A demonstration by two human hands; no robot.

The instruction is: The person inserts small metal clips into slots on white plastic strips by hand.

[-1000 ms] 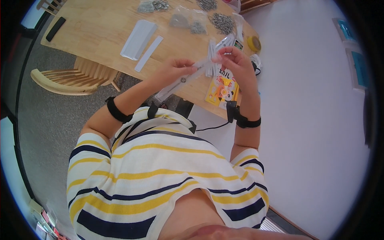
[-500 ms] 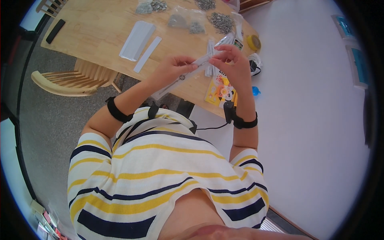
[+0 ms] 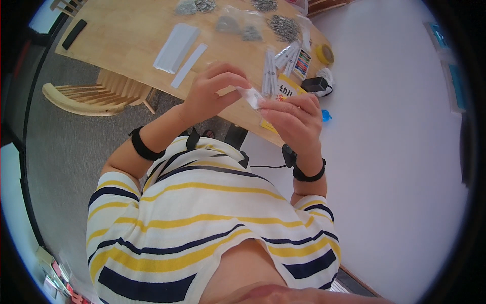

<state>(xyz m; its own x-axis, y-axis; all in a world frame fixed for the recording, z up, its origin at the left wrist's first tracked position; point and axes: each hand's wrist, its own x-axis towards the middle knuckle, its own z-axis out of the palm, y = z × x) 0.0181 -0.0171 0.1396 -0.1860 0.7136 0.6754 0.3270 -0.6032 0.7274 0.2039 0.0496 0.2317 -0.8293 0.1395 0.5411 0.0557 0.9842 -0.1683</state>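
Note:
Over the table's near edge, a narrow clear plastic bag with something white in it (image 3: 251, 97) hangs between my hands. My left hand (image 3: 212, 91) pinches its upper left end between thumb and fingers. At the other end my right hand (image 3: 294, 117) grips it, fingers bent over it. Most of the bag is foreshortened or covered by my fingers. Just beyond lie several narrow packed white strips (image 3: 270, 71) with small round metal parts. Partly behind my right hand is a yellow printed booklet (image 3: 290, 87).
A stack of white strips (image 3: 177, 48) and one loose strip (image 3: 189, 66) lie on the wooden table (image 3: 116, 38). Bags (image 3: 228, 24) and piles of metal parts (image 3: 283, 28) sit farther back. Yellow tape (image 3: 324, 53) and a black adapter (image 3: 315, 84) stand right. A wooden chair (image 3: 96, 99) is left.
The bag has turned from lying long toward the lower left to a short, steeper piece between my hands. My right hand has come down toward me, uncovering the packed strips and a colourful box.

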